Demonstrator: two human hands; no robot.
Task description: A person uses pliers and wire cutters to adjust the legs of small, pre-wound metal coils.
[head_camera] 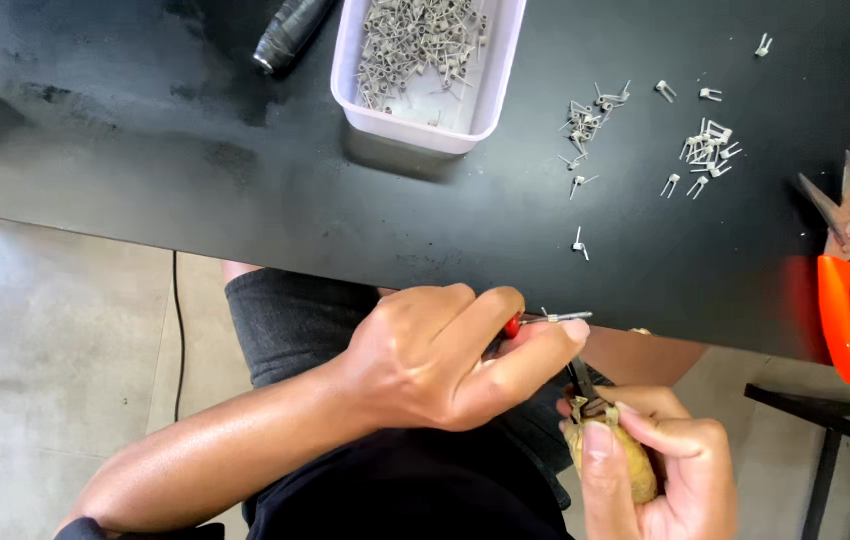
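Both hands busy just below the black table (pixel 245 190) edge.
Your left hand (pixel 445 360) clamps red-handled pliers (pixel 545 320); your right hand (pixel 660 470) pinches a small tan part (pixel 620 455) beneath them. On the table: white tray (pixel 425 115), loose metal clips (pixel 705 150), orange snips (pixel 845 290).

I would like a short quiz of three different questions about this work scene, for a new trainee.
1. True or false: the orange cutters lie on the black table, apart from both hands.
2. Multiple choice: where are most of the small metal clips? A) in the white tray B) on the floor C) in the right hand
3. Fill in: the left hand holds a thin tool with a ____ handle.

Key: 1 true; 2 A; 3 red. The right hand grips a small yellowish piece; what it is cannot be told.
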